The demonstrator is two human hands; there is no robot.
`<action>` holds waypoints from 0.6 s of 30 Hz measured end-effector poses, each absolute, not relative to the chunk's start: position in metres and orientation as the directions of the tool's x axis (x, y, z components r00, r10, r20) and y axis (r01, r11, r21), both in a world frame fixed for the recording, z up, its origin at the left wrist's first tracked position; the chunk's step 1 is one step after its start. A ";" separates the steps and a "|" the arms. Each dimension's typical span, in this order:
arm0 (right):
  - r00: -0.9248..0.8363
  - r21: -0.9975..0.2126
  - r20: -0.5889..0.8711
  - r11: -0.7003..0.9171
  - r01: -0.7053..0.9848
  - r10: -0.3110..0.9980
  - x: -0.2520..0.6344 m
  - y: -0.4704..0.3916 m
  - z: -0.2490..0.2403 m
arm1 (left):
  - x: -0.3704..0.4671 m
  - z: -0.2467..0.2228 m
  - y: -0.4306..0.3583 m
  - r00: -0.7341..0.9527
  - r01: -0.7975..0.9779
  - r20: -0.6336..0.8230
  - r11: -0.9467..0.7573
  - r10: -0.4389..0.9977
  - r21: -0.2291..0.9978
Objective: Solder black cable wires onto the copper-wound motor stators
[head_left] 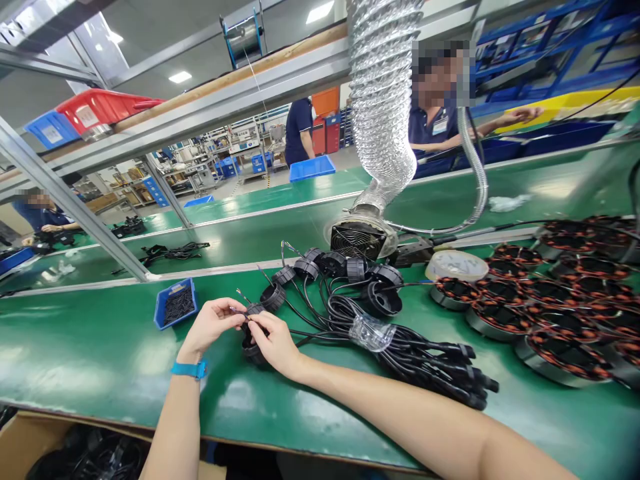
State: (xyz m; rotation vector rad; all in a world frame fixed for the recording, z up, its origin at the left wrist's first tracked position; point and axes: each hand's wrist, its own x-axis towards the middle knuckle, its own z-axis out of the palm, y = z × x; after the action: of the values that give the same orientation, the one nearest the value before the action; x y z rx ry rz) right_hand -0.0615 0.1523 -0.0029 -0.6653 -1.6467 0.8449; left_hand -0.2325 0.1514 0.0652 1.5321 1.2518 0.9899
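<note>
My left hand (213,325), with a blue band at the wrist, pinches the thin wire ends of a black cable. Close beside it, my right hand (274,343) has its fingers closed on the same cable near a black round cap (253,352), which is partly hidden under the fingers. More black caps (273,296) with cables through them lie behind and to the right of my hands. The black cable bundle (373,332), wrapped in clear plastic, stretches to the right over the green table (125,373).
A blue tray (159,310) of small black parts stands left of my hands. Copper-wound rings (565,357), a tape roll (457,265) and a fan (357,240) under a foil duct (383,100) are at the right and back. People work beyond the bench.
</note>
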 end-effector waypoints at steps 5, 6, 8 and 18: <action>-0.184 -0.811 0.578 0.584 -0.023 0.795 -0.064 0.152 -0.004 | -0.235 0.066 0.152 0.101 0.188 0.127 -0.145 0.987 0.971; -0.182 -0.813 0.577 0.582 -0.026 0.797 -0.064 0.151 -0.005 | -0.236 0.066 0.152 0.083 0.182 0.147 -0.160 0.986 0.970; -0.179 -0.816 0.572 0.577 -0.028 0.801 -0.064 0.151 -0.005 | -0.235 0.066 0.152 0.060 0.176 0.164 -0.172 0.985 0.969; -0.159 -0.833 0.549 0.552 -0.029 0.820 -0.066 0.151 -0.007 | -0.230 0.065 0.152 0.077 0.171 0.125 -0.137 0.989 0.976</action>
State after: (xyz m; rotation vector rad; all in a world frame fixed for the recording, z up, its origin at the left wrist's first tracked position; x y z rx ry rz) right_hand -0.0664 0.1508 -0.0070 -0.6950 -1.5595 0.8621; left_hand -0.2303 0.1518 0.0648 1.4690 1.2228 1.1667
